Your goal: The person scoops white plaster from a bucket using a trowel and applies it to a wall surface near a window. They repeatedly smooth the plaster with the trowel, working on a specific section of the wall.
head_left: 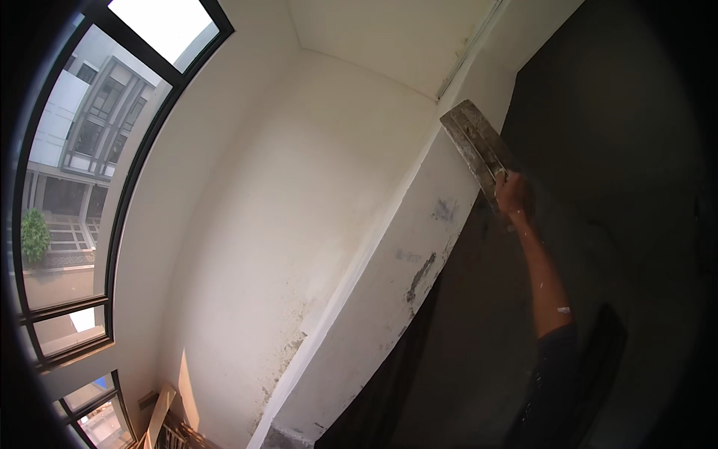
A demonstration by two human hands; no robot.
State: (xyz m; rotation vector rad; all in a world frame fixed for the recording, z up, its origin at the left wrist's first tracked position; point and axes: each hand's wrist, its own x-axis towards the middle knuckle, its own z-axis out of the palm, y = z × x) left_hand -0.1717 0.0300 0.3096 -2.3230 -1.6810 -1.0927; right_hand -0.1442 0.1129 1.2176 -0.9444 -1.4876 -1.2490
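My right hand [516, 197] is raised at the upper right, its fingers closed round the handle of a plastering trowel [469, 135]. The trowel has a long rectangular blade, smeared with grey and white residue. Its blade lies over the upper part of a white wall edge [407, 232]; whether it touches the surface I cannot tell. Dark marks and a rough, chipped patch [420, 278] show lower on that strip. White specks dot my forearm below a dark sleeve. My left hand is out of view.
On the left stands a tall dark-framed window [142, 168], with a building and a green plant outside. A pale wall [284, 194] with flaking spots meets the ceiling [374, 37]. Wooden boards [160, 415] lean at the lower left. The right side is in deep shadow.
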